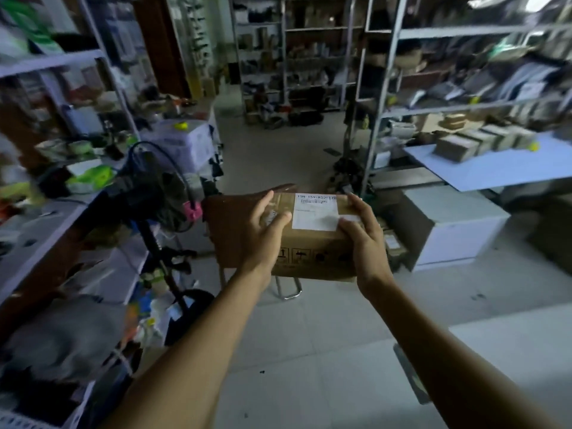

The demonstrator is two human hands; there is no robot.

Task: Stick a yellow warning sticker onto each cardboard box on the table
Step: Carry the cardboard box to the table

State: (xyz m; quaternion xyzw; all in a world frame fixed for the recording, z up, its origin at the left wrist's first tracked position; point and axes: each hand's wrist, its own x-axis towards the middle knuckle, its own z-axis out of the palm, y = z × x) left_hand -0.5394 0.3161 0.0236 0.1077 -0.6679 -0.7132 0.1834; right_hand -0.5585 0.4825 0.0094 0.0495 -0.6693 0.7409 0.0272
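Both hands, left and right, grip a brown cardboard box with a white label between them, seemingly fetching it; next, it likely needs setting down for a yellow sticker.

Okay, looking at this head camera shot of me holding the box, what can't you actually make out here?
- Cardboard box, head view: left hand and right hand cover parts of its top and front; underside hidden.
- White label: small print too blurred to read.
- Row of boxes on the blue table: motion blur; stickers cannot be confirmed.
- Table cut off by the right edge.
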